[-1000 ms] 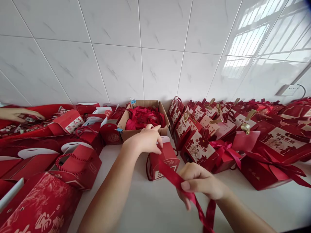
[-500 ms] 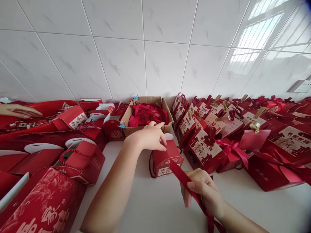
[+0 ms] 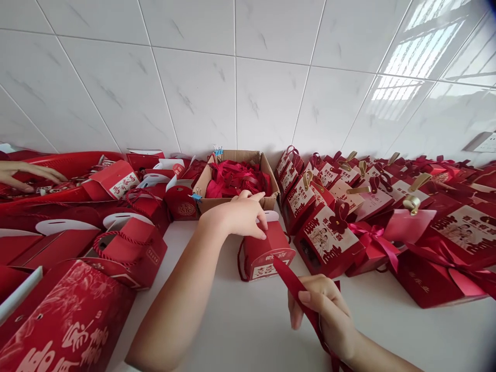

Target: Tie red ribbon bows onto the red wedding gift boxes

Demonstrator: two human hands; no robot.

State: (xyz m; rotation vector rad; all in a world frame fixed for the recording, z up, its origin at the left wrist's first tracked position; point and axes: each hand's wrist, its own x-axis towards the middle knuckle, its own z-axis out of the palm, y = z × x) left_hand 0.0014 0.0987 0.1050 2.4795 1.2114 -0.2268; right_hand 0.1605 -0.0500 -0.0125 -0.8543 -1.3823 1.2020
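Far left: co-worker's hand (image 3: pixel 33 171), fingers spread, down in a red basket (image 3: pixel 83 157) of small packets. Nearer, left of both hands: patterned red box (image 3: pixel 65 320), lying on its side or tilted, can't tell; behind it a rope-handled box (image 3: pixel 149 253) with a white flap up.

Beyond the left hand: cardboard carton (image 3: pixel 212 205) full of loose red ribbons (image 3: pixel 240 178), blue clips on its left side.

Left hand (image 3: pixel 238 214): half open, fingers loosely bent, fingertips at the top of the small red box (image 3: pixel 269 245). Looks like a light touch; no firm grip visible, underside of the hand hidden.

Small red box: upright on the bench (image 3: pixel 232 320), just right of and below the left fingertips, ahead and to the left of the right hand. Long axis looks to run roughly away from the person, printed end facing them. Left hand is nearer.

Right hand (image 3: pixel 329 312): closed, thumb pinching a red ribbon (image 3: pixel 289 279). Free end slants up-left to the box's printed end; contact can't be told. Rest trails down behind the hand.

Right of the hands: rows of printed gift boxes (image 3: pixel 327 237), then a dark red box (image 3: pixel 428 284) with a ribbon bow.
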